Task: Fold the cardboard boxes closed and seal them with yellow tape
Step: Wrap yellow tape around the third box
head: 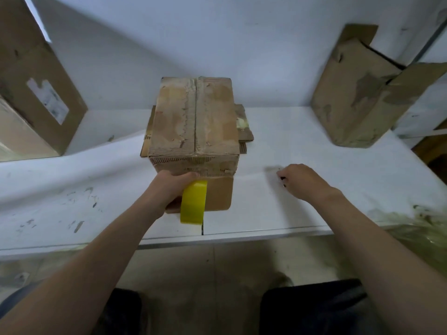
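Note:
A worn cardboard box (196,119) stands in the middle of the white table (290,146) with its top flaps folded shut along a centre seam. My left hand (171,187) grips a roll of yellow tape (193,204) against the box's near side. My right hand (300,180) hovers over the table to the right of the box, fingers curled, with a small dark thing at the fingertips that is too blurred to name.
A large cardboard box (36,93) stands at the far left. Another worn box (362,93) with open flaps leans at the back right against the white wall. Flat cardboard pieces (244,126) lie under the central box. The table's front edge (242,234) is near my legs.

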Tool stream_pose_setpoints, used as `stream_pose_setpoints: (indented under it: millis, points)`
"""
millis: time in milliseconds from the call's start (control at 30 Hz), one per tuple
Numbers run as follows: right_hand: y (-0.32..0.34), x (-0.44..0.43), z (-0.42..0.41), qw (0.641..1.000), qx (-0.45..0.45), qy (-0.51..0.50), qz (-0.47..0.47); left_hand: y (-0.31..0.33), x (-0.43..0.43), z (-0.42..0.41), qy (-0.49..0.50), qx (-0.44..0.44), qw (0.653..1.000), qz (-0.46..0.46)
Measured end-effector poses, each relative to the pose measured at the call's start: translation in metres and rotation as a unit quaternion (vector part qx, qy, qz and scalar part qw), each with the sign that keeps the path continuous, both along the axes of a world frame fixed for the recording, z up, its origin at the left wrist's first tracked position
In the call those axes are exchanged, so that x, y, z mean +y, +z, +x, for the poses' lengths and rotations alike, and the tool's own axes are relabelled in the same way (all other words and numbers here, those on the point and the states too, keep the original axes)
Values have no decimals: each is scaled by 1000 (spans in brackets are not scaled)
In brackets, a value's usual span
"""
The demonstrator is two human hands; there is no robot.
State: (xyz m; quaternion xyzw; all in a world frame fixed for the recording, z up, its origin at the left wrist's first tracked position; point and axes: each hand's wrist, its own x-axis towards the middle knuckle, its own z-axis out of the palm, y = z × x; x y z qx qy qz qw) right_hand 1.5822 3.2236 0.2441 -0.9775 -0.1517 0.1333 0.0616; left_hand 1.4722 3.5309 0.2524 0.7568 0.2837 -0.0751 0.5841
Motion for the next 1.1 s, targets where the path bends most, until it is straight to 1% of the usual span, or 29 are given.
stream_pose_setpoints:
  millis: [200,333,467,533,600,667,700,733,767,833,900,1000,1100]
  points:
    - [5,1,-5,989,11,-42,139,3,-7,-3,5,-5,1000,11]
    - [0,3,-6,989,3,-48,143,4,-10,-3,3,1,1000,19]
    - [-6,2,-8,983,34,-73,164,5,-12,-3,4,3,1000,20]
    - [-6,4,-8,981,20,-72,181,5,-13,-4,8,8,1000,14]
    - [2,10,-10,963,-13,-68,260,4,-13,-4,10,13,1000,9]
    - [18,21,-15,929,-47,-49,364,3,-13,-5,10,21,1000,7]
    - [27,28,-17,915,-62,-25,397,3,-12,-6,12,25,1000,6]
    - [35,37,-21,910,-74,10,407,2,-11,-7,14,29,999,5]
    - [41,46,-24,913,-80,52,397,2,-10,-8,16,33,999,2]
    - [50,67,-30,925,-93,129,346,2,-9,-10,17,41,999,-17]
    - [52,89,-32,922,-119,181,320,1,-8,-11,12,41,998,-39]
    - [50,116,-29,913,-139,216,318,-1,-6,-14,7,23,997,-69]
    - [45,131,-20,918,-150,236,281,-3,-4,-16,-7,8,997,-76]
